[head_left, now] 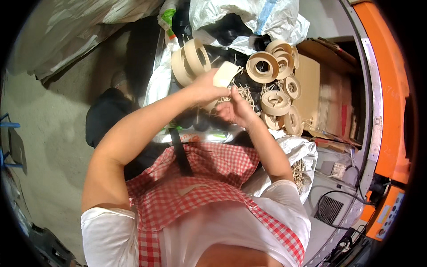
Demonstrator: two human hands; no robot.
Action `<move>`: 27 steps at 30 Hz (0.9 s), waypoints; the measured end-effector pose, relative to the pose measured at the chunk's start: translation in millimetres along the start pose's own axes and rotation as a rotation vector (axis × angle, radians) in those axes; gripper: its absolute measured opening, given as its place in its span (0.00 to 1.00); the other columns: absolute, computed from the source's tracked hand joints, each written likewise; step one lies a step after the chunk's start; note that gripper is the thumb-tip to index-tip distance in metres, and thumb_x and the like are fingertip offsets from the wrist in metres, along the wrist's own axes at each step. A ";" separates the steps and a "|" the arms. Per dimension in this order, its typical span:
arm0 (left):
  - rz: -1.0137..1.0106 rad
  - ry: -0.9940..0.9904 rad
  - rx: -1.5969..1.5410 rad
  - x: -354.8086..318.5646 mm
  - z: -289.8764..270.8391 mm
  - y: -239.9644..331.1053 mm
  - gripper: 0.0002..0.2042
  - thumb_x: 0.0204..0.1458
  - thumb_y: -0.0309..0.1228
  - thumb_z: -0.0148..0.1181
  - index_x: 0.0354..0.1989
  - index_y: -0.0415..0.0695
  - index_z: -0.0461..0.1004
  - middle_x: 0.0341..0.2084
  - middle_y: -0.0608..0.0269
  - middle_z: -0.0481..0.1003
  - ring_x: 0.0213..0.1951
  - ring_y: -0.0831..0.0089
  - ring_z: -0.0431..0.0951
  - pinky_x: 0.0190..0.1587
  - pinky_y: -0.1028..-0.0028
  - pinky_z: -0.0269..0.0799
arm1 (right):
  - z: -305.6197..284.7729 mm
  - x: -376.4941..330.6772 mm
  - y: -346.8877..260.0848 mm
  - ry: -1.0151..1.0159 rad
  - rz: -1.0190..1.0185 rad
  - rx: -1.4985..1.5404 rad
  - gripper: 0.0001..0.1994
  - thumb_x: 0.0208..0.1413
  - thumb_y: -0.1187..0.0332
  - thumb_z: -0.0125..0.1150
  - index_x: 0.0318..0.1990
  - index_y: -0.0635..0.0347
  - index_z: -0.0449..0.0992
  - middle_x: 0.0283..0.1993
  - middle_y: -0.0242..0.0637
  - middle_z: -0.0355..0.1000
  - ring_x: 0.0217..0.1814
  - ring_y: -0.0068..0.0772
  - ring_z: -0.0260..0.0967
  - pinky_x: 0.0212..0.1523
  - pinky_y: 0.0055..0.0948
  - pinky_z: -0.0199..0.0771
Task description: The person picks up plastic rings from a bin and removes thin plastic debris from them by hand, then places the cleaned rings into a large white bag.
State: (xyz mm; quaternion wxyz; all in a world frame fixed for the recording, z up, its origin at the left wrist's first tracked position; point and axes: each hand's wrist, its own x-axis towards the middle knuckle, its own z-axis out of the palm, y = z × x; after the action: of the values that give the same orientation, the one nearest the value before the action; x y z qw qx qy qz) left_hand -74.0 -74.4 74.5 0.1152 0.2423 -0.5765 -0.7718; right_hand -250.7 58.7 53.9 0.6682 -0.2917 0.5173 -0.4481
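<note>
My left hand (pixel 208 90) is closed on a beige plastic ring (pixel 226 74), seen nearly edge-on, with thin sprue ends sticking out at its right. Close beside it, my right hand (pixel 241 111) has its thumb raised toward my left fingertips. Its other fingers are loosely bent and apart from the thumb, and nothing shows between them. Under and behind both hands lie many thin beige sprue sticks (pixel 244 94). Beyond my left hand stand large beige rings (pixel 190 52) on their sides. More beige rings (pixel 262 67) are piled to the right of my hands.
White plastic sacks (pixel 249 13) with black round parts stand at the far side. A cardboard box (pixel 307 84) is at the right, beside an orange machine (pixel 389 89). Another white sack (pixel 307 155) holding sprues sits by my right elbow. Concrete floor (pixel 62 133) stretches left.
</note>
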 end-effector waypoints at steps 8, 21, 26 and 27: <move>-0.061 0.038 -0.142 9.3 13.9 6.7 0.29 0.41 0.31 0.65 0.54 0.40 0.63 0.42 0.58 0.72 0.41 0.73 0.74 0.42 0.73 0.72 | 21.6 -2.9 -15.6 0.626 -0.565 -1.494 0.31 0.54 0.47 0.50 0.55 0.64 0.58 0.26 0.38 0.73 0.26 0.32 0.72 0.27 0.27 0.72; 0.138 0.973 0.455 68.7 -37.8 -20.0 0.35 0.41 0.36 0.67 0.55 0.31 0.57 0.47 0.44 0.68 0.43 0.63 0.73 0.44 0.68 0.70 | -157.4 -84.8 -10.8 0.831 0.389 -2.031 0.25 0.50 0.52 0.59 0.50 0.61 0.69 0.42 0.43 0.73 0.46 0.42 0.69 0.54 0.44 0.62; 0.179 0.507 0.054 41.5 -3.9 3.1 0.31 0.45 0.35 0.63 0.58 0.39 0.60 0.45 0.56 0.72 0.41 0.69 0.74 0.46 0.71 0.70 | -59.0 -53.4 -40.6 0.639 -0.418 0.409 0.27 0.56 0.47 0.50 0.51 0.63 0.69 0.37 0.41 0.72 0.41 0.33 0.69 0.45 0.35 0.69; 0.001 0.343 -0.223 36.9 5.6 2.3 0.28 0.47 0.33 0.61 0.56 0.39 0.61 0.42 0.58 0.74 0.39 0.70 0.75 0.45 0.73 0.71 | -26.4 -41.6 -46.4 0.514 -0.420 0.557 0.27 0.57 0.47 0.49 0.51 0.63 0.69 0.38 0.42 0.71 0.39 0.35 0.68 0.44 0.36 0.70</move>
State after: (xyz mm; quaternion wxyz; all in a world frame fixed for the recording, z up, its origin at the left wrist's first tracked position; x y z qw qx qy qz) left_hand -108.7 -87.3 68.9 0.2381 0.3557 -0.4595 -0.7782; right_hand -292.3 78.3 103.6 0.4654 -0.0782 0.4557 -0.7548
